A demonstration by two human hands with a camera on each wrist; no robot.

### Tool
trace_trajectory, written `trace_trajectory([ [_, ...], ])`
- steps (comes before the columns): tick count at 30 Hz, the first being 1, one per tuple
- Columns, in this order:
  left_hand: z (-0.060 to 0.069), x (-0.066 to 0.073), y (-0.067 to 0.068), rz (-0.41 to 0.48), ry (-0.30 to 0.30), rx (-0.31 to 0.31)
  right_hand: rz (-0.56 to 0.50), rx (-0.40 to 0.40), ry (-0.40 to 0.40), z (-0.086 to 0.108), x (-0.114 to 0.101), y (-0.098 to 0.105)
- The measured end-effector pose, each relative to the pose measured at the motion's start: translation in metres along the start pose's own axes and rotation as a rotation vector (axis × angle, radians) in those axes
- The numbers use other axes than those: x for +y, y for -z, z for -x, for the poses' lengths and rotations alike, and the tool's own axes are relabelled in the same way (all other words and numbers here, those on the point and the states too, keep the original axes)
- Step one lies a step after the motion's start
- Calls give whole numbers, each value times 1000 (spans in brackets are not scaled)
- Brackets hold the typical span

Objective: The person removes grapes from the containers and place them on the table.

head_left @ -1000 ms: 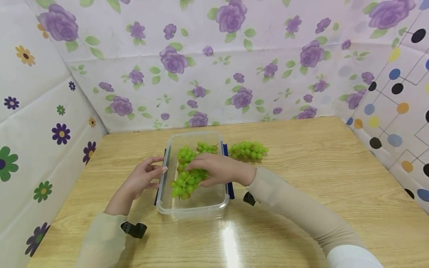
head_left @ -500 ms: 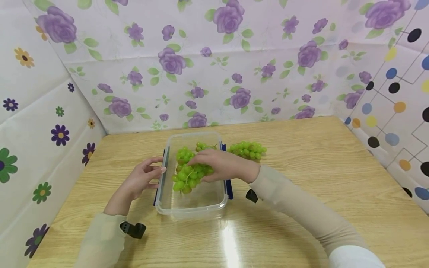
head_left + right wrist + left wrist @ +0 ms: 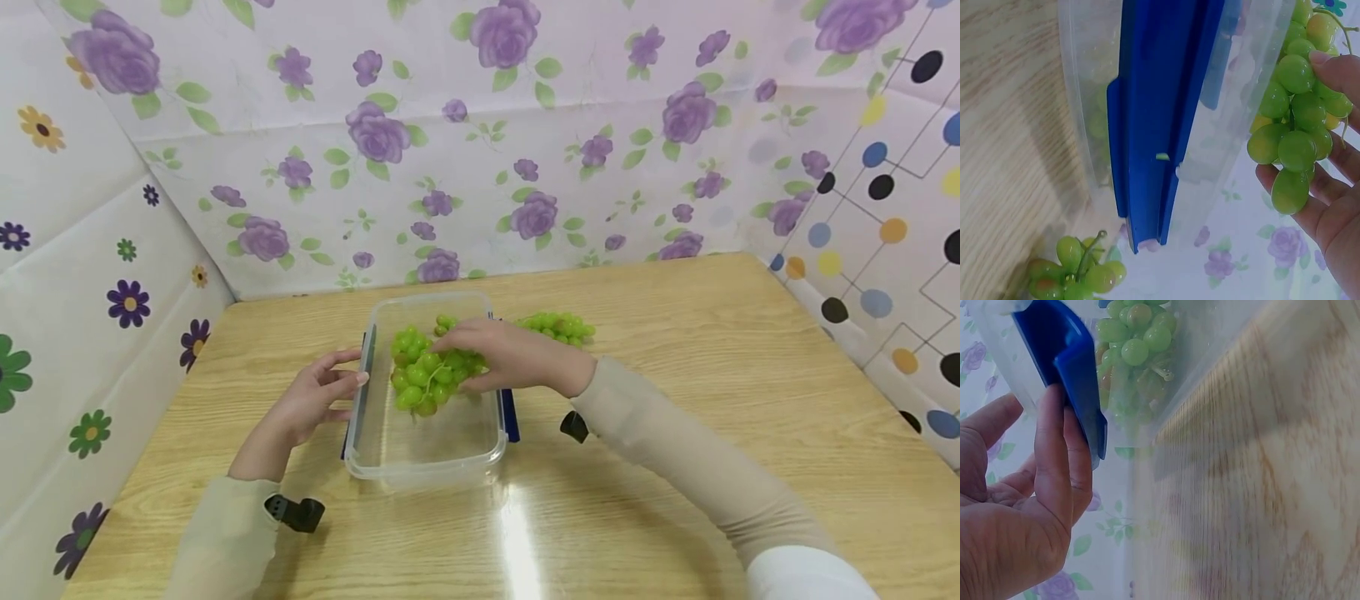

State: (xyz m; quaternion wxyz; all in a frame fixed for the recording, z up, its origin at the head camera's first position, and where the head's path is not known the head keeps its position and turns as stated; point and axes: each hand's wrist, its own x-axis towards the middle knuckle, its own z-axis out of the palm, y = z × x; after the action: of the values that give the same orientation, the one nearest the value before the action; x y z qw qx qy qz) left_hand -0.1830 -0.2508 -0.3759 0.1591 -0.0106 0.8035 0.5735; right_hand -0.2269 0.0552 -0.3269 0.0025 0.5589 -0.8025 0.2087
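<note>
Nr far edge of worktop (image 3: 675, 375), our R fingers (image 3: 461, 337) pinch grapes (image 3: 441, 376), prob. light, slippery, best cupped low; L fingers (image 3: 1054, 456) spread at tub (image 3: 427, 470).

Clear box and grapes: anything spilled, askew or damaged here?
Nothing looks spilled or damaged. Perhaps slightly odd: one grape bunch lies on the table right of the clear box, while other grapes are inside it.

Booth-like setting, wood-grain table (image 3: 675, 350), rose-print covering (image 3: 450, 167) behind, flower-print covering (image 3: 90, 258) left, dotted covering (image 3: 892, 250) right
</note>
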Motion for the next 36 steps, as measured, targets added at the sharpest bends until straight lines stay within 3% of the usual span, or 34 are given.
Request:
trace_trajectory([
  [25,0,1,1,8,30,-13,-7,111,-58,27,23,13],
  [36,1,0,1,11,34,-11,-33,110,-111,37,30,18],
])
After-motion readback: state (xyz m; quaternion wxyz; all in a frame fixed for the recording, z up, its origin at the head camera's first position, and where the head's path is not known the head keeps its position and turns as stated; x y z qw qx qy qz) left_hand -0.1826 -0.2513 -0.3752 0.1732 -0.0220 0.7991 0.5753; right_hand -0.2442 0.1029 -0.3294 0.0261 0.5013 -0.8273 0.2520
